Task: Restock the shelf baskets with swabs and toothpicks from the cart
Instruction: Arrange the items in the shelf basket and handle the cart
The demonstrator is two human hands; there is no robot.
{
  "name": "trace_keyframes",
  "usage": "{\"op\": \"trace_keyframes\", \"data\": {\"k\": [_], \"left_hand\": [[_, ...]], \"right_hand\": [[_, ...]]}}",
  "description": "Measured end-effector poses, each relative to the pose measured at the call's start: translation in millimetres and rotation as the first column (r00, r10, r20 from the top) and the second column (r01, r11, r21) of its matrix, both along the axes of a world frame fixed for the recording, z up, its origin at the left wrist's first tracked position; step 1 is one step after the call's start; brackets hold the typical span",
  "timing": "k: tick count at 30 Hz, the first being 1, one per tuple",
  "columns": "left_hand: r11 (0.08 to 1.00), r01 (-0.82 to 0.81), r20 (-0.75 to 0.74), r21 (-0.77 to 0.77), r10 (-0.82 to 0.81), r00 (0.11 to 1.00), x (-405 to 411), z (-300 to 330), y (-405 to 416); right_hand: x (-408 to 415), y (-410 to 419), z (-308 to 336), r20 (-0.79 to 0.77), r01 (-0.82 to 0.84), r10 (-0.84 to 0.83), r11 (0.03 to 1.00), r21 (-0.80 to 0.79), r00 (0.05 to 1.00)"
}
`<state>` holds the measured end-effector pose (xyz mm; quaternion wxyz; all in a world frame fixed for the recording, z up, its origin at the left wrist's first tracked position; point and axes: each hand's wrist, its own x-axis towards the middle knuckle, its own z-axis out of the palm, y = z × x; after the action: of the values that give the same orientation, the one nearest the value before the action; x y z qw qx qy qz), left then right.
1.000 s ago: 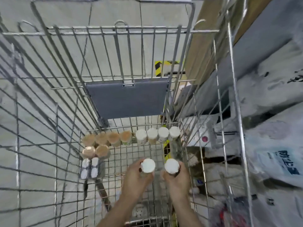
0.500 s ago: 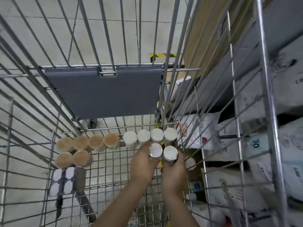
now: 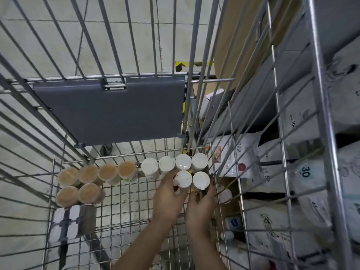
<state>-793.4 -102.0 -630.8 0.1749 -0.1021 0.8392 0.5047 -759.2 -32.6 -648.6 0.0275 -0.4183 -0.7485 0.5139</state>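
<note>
**Two white tubs held in the cart's far right corner**

Head view: I see my left hand point(image 3: 169, 197) wrapped around one white-lidded round plastic tub point(image 3: 183, 178) and my right hand point(image 3: 200, 206) around another point(image 3: 201, 180), both just near of four like tubs point(image 3: 166, 164) in the wire cart point(image 3: 124, 207). Brown-topped clear tubs point(image 3: 97, 172) stand left.

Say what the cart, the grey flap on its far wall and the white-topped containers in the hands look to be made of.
Cart: bare metal wire, shiny; thin welded rods in a grid.
Grey flap: probably moulded plastic, matte; flat even colour, clipped over a rod.
White-topped containers, held by the left hand and right hand: lids look like smooth, slightly glossy plastic; bodies mostly hidden.
</note>
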Motion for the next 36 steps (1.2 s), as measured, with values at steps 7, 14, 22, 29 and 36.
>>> {"op": "trace_keyframes", "data": {"k": [7,14,22,29,36], "left_hand": [[0.992,-0.01,0.057,0.123,0.003,0.998,3.1,-4.7,-4.6],[0.973,-0.025,0.168,0.227,-0.014,0.986,11.7,-1.7,-8.3],[1.0,0.021,0.325,-0.016,-0.015,0.946,42.9,23.7,-61.5],[0.858,0.433,0.419,-0.277,-0.297,0.858,99.6,77.9,-134.5],[0.823,0.494,0.312,-0.28,-0.409,0.857,166.4,169.1,-179.4]], "right_hand": [[5.1,-2.8,-2.9,0.028,0.067,-0.065,0.993,-0.098,0.998],[18.9,4.8,-4.1,0.096,0.029,-0.015,0.988,-0.15,0.995],[52.5,3.0,30.0,0.225,-0.34,0.331,0.941,0.0,0.916],[99.7,-17.0,73.8,0.385,-0.654,0.647,0.745,-0.133,0.659],[171.1,-40.9,161.6,0.404,-0.746,0.717,0.656,-0.113,0.568]]}}
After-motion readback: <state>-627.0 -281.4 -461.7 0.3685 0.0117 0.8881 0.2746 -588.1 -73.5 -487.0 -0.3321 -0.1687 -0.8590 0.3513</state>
